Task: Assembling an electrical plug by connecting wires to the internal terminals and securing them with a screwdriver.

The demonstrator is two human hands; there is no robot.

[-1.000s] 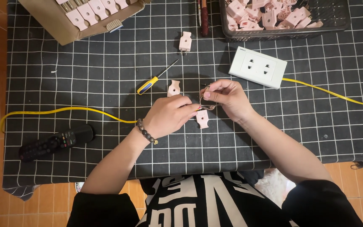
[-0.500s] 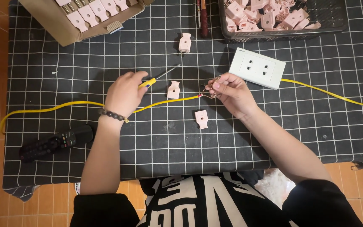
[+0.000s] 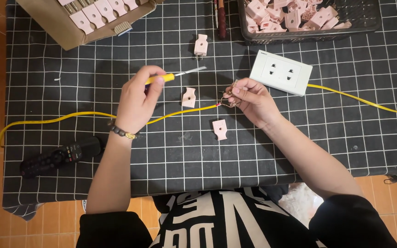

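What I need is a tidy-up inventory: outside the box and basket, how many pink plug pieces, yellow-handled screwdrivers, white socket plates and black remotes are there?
Pink plug pieces: 3
Yellow-handled screwdriver: 1, in the left hand
White socket plate: 1
Black remote: 1
Total: 6
The right hand pinches the yellow cable, uncounted.

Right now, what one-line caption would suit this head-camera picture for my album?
Left hand lifts a yellow-handled screwdriver; right hand pinches the yellow cable's bare end above a gridded mat.
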